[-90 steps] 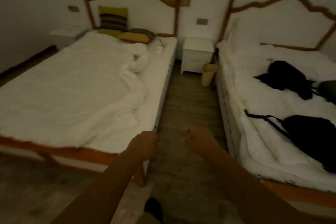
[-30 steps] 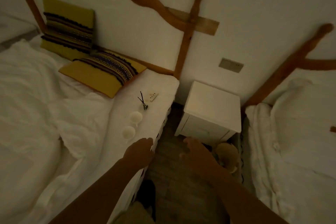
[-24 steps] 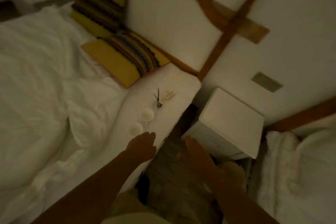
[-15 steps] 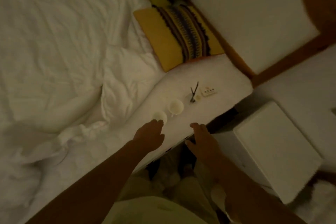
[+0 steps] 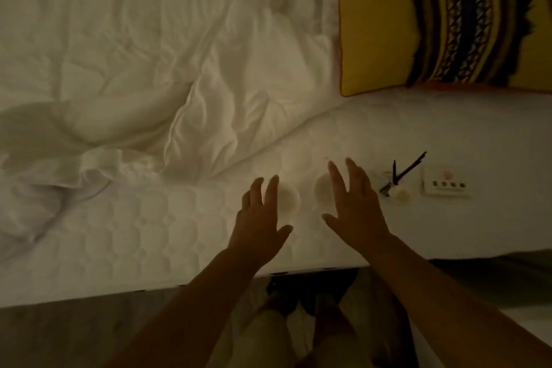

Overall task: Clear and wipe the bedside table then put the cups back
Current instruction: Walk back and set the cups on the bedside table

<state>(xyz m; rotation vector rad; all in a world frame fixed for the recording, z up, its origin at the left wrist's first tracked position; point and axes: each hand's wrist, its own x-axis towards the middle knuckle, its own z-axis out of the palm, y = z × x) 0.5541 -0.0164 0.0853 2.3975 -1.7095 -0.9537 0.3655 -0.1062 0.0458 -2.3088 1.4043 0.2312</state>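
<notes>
— How far is this getting, would you say?

— The cups are sitting off the table, so the clearing is looking done. The left cup [image 5: 288, 199] and the right cup [image 5: 322, 191] are standing side by side on the mattress [image 5: 179, 233], near its edge, with some dark sticks [image 5: 407, 172] and a small card [image 5: 445, 185] lying near them.

— And the hands?

— Both are hanging spread wide, holding nothing. The left hand [image 5: 257, 218] is hovering over the left cup and the right hand [image 5: 355, 206] over the right cup. I'm not making out whether any fingers are touching the rims.

— Is the table wiped?

— I'm not seeing the bedside table, nor any cloth, so I'm not able to say. I'm guessing the person is reaching to pick up both cups, and carrying them back is what's remaining.
</notes>
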